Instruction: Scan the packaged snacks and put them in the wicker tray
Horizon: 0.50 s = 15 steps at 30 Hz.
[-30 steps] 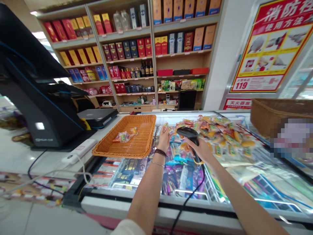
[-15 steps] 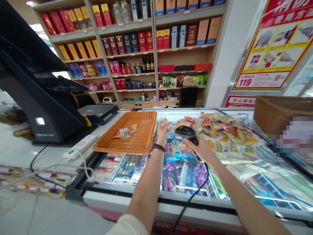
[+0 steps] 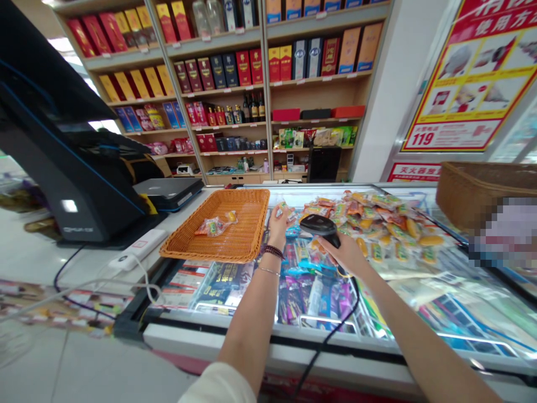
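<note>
A black scanner (image 3: 318,224) sits in the right hand (image 3: 351,256), its head pointing toward the left hand (image 3: 277,228), its cord crossing the freezer's (image 3: 377,358) near edge. The left hand pinches a small, clear-wrapped snack (image 3: 284,207) just beside the basket's (image 3: 210,257) right edge.

The scanner (image 3: 318,224) has tilted, showing more of its top.
</note>
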Tool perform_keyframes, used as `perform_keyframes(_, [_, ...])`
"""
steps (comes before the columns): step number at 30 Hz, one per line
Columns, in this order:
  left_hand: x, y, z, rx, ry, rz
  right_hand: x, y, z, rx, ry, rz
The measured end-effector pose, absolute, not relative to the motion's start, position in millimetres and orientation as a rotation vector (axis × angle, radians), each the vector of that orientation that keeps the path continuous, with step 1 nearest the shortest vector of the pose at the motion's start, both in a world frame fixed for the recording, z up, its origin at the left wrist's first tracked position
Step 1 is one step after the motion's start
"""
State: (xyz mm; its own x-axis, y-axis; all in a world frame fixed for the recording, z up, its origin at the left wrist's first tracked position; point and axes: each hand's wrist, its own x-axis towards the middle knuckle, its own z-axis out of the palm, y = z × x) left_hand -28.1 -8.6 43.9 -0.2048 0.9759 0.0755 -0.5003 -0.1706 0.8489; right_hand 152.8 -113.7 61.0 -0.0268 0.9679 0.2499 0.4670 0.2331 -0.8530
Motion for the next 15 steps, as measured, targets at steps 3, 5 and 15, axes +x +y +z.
perform_keyframes(3, [-23.3,-10.4,50.8,0.770,0.855,1.650,149.7,-112.7,64.4,-1.269,-1.548,0.836])
perform_keyframes(5, [-20.3,-10.9,59.1,0.734,0.873,1.648,147.6,-106.2,67.5,-1.195,-1.454,0.943])
perform_keyframes(15, [-109.0,-3.7,117.7,0.632,1.018,1.790,96.5,-42.7,106.8,-0.994,-1.334,1.150])
